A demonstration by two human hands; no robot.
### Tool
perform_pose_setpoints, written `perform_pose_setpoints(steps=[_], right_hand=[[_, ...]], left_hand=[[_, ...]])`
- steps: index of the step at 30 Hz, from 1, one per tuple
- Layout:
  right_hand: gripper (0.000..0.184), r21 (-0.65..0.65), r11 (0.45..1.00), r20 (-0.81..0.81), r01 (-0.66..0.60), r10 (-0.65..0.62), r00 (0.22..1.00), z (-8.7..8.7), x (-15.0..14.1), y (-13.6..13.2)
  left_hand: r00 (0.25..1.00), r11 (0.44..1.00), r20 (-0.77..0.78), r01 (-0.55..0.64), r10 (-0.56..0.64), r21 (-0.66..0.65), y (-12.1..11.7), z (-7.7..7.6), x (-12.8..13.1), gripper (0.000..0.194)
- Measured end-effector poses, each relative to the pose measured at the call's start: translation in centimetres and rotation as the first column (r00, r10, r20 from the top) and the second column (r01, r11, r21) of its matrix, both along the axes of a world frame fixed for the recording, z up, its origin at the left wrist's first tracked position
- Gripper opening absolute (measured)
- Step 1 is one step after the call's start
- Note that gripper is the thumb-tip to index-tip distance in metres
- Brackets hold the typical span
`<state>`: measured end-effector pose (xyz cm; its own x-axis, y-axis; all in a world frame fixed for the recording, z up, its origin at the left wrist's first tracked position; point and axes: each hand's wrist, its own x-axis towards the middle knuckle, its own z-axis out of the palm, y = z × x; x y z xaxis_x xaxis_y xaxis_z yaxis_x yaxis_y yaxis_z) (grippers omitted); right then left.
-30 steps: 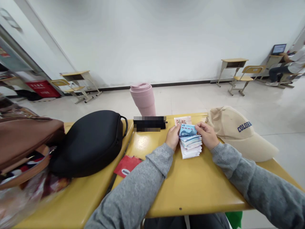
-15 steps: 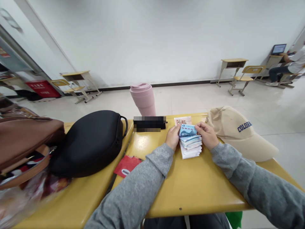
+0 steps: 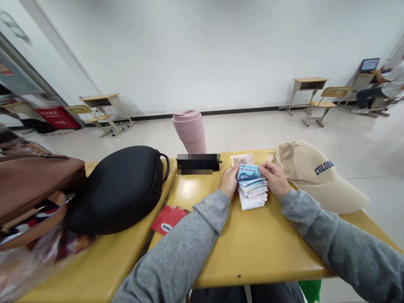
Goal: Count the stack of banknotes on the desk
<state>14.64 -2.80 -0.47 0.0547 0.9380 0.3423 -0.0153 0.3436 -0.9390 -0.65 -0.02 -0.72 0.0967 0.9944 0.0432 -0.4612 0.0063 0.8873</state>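
Observation:
Between my two hands is a blue banknote point(image 3: 249, 171), pinched at its left edge by my left hand point(image 3: 229, 182) and at its right edge by my right hand point(image 3: 275, 178). Directly below it, toward me, lies a stack of folded blue and white notes or papers point(image 3: 253, 192) on the yellow desk point(image 3: 252, 244). A reddish note marked 20 point(image 3: 242, 159) lies flat just behind the blue one, partly covered. Fingers of both hands are closed, thumbs on top of the blue banknote.
Right of my hands sits a beige cap point(image 3: 315, 176). A pink tumbler point(image 3: 191, 132) and a dark phone-like object point(image 3: 198, 164), partly pixelated, stand at the back. Leftward are a red packet point(image 3: 169, 219), a black case point(image 3: 116, 189) and a brown bag point(image 3: 34, 185). A person point(image 3: 383, 86) sits far right.

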Motion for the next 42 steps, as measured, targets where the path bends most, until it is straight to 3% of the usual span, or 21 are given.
perform_pose_setpoints(steps=[19, 25, 30, 38, 42], right_hand=[[0.034, -0.023, 0.999, 0.043, -0.021, 0.022, 0.999, 0.58, -0.26, -0.5], [0.033, -0.047, 0.995, 0.05, 0.091, -0.088, 0.995, 0.31, -0.13, -0.02], [0.034, -0.095, 0.992, -0.003, 0.084, -0.085, 0.996, 0.0, -0.09, 0.21], [0.032, -0.007, 0.999, 0.064, 0.046, -0.046, 0.997, -0.07, 0.03, 0.29], [0.031, 0.015, 0.999, 0.058, 0.047, -0.048, 0.997, 0.25, -0.13, 0.09]], left_hand=[[0.996, 0.998, 0.072, 0.062, -0.059, -0.028, -0.6, 0.67, 0.24, 0.036], [0.994, 0.994, 0.045, 0.103, -0.101, -0.041, -0.44, 0.45, 0.12, 0.036], [0.991, 0.991, 0.039, 0.126, -0.125, -0.04, -0.43, 0.32, 0.09, 0.035], [0.993, 0.992, 0.042, 0.113, -0.111, -0.053, -0.52, 0.5, 0.22, 0.036], [0.997, 0.998, 0.072, 0.044, -0.041, -0.04, -0.37, 0.59, 0.29, 0.035]])
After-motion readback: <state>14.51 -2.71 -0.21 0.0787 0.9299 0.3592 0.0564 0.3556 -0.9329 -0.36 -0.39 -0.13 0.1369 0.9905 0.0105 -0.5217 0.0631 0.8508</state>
